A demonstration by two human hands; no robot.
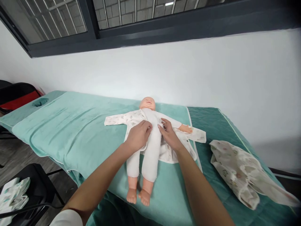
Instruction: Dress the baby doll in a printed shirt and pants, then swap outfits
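A baby doll (153,138) lies on its back on the massage bed (80,122), head toward the wall (211,69) and bare feet pointing at the person bending over it. Its body and legs are in plain white, and a printed jacket (135,117) is spread open beneath and beside it. One jacket sleeve stretches out to the left; whether the doll's arm is inside, I can't tell from here. On the other side, the doll's bare hand rests on top of the second sleeve.

The person's left hand (140,133) is at the doll's front, fingers curled in; I can't make out whether they pinch any cloth. The right hand (169,135) is at the opposite side of the chest, thumb and fingers parted.

Over to the right, on the dark green quilted cover (204,117), a crumpled patterned garment (235,172) lies well apart from the doll. Down to the left, some folded diapers (16,194) sit on a black chair (39,180). A dark-framed window (150,33) runs above.
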